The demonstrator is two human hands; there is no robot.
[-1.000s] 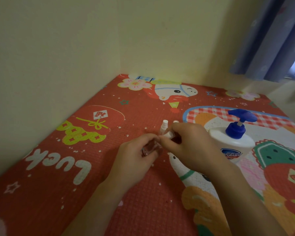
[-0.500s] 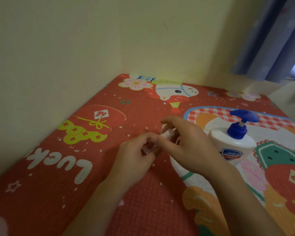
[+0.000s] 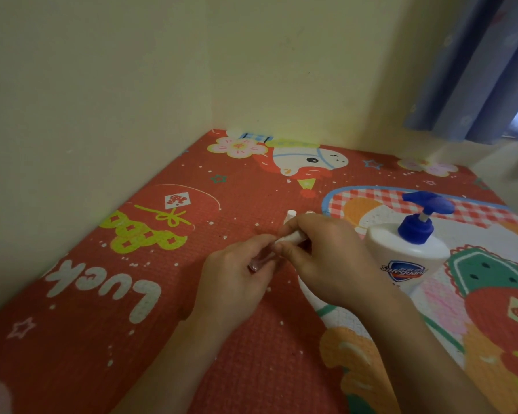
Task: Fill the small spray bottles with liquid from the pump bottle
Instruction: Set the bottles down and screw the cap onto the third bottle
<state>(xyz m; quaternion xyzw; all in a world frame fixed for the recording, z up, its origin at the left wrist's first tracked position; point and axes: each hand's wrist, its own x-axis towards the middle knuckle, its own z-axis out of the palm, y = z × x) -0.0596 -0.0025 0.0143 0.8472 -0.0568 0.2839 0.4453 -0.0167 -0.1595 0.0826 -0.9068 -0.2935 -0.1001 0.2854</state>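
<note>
Red cartoon play mat (image 3: 132, 294) across the lower frame, under cream walls. At right of centre, upright white pump bottle (image 3: 407, 258) with blue pump. At centre, left hand (image 3: 234, 282) gripping small spray bottle (image 3: 259, 261), fingers curled round it; right hand (image 3: 326, 258) pinching its white cap (image 3: 290, 237).

A small spray bottle (image 3: 262, 258) is held tilted above the mat (image 3: 138, 294) between the left hand (image 3: 234, 282) and the right hand (image 3: 329, 261), which meet at its cap end. The pump bottle (image 3: 407, 258) is stood on the mat just right of the right hand. Another small bottle (image 3: 290, 216) is partly hidden behind the hands. The mat is laid into the wall corner (image 3: 210, 85).
</note>
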